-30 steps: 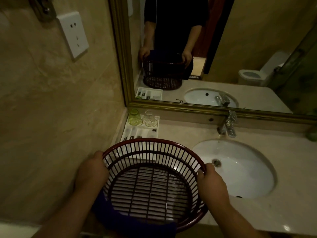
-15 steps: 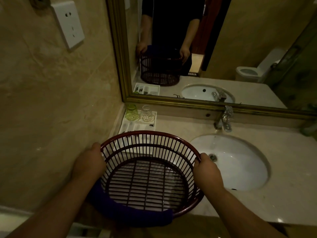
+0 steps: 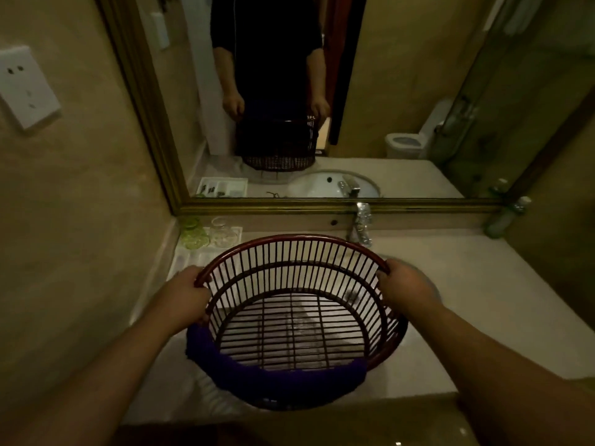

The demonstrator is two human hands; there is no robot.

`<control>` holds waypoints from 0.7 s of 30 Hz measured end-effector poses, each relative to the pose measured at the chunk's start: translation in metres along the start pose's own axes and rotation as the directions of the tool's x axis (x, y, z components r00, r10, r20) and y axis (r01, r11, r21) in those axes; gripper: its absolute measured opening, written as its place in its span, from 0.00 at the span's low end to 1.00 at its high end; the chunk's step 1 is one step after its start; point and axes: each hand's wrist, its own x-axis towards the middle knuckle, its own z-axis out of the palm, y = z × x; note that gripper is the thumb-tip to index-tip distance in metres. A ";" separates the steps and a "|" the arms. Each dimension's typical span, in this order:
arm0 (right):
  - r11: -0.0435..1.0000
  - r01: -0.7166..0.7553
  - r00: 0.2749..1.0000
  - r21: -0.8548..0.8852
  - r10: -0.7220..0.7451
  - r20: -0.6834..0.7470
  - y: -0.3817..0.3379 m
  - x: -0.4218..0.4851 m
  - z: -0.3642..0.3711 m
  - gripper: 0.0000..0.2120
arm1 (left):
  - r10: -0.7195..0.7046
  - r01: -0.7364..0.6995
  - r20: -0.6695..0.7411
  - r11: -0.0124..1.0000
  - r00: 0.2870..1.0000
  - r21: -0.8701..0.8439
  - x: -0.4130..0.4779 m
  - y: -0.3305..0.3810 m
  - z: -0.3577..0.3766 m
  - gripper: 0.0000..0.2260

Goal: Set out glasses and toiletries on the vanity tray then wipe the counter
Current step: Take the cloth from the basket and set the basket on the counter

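A dark red slatted basket (image 3: 289,241) is held above the counter, over the sink's left part. My left hand (image 3: 188,289) grips its left rim and my right hand (image 3: 407,286) grips its right rim. A purple cloth (image 3: 277,375) hangs over the near rim. The basket looks empty inside. Behind it on the left, a white vanity tray (image 3: 183,257) lies against the wall, mostly hidden by the basket. At the tray's far end stand a green glass (image 3: 193,235) and a clear glass (image 3: 223,235), both upside down.
The beige counter (image 3: 450,284) runs right, with a chrome tap (image 3: 362,225) behind the basket and the sink hidden under it. A gold-framed mirror (image 3: 322,206) stands behind. A small bottle (image 3: 502,218) stands at the far right corner. A wall socket (image 3: 24,88) is on the left.
I have lifted the basket and moved it to the right over the sink, away from the tray. The view has tilted down and pulled back. Both hands keep their grip.
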 end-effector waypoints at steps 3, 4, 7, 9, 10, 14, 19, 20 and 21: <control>0.997 -0.046 0.999 0.065 0.046 -0.001 0.045 0.016 -0.032 0.05 | 0.022 -0.022 0.011 1.000 1.000 -0.004 -0.006 0.041 0.042 0.11; 0.995 -0.062 0.998 0.074 0.062 0.001 0.061 0.022 -0.042 0.05 | 0.029 -0.029 0.017 1.000 0.999 0.004 -0.007 0.055 0.058 0.10; 0.996 -0.083 0.996 0.043 0.084 -0.012 0.109 0.045 -0.072 0.06 | 0.047 -0.048 0.033 0.998 0.998 0.042 -0.009 0.096 0.105 0.09; 0.996 -0.085 0.996 0.021 0.085 -0.020 0.140 0.060 -0.093 0.07 | 0.052 -0.055 0.035 0.995 0.998 0.081 -0.010 0.124 0.135 0.09; 0.996 -0.087 0.996 0.018 0.088 -0.021 0.155 0.067 -0.103 0.07 | 0.056 -0.059 0.037 0.994 0.998 0.092 -0.011 0.138 0.149 0.08; 0.995 -0.101 0.995 0.004 0.101 -0.003 0.207 0.099 -0.140 0.07 | 0.072 -0.078 0.055 0.992 0.996 0.100 -0.011 0.187 0.205 0.07; 0.993 -0.119 0.993 -0.006 0.119 0.010 0.248 0.131 -0.175 0.07 | 0.104 -0.109 0.042 0.984 0.994 0.138 -0.005 0.233 0.252 0.07; 0.993 -0.121 0.993 -0.010 0.121 0.010 0.255 0.137 -0.180 0.07 | 0.109 -0.115 0.053 0.984 0.993 0.137 -0.002 0.241 0.260 0.07; 0.992 -0.123 0.992 -0.014 0.123 0.008 0.262 0.141 -0.185 0.07 | 0.115 -0.123 0.068 0.983 0.991 0.132 0.001 0.248 0.266 0.08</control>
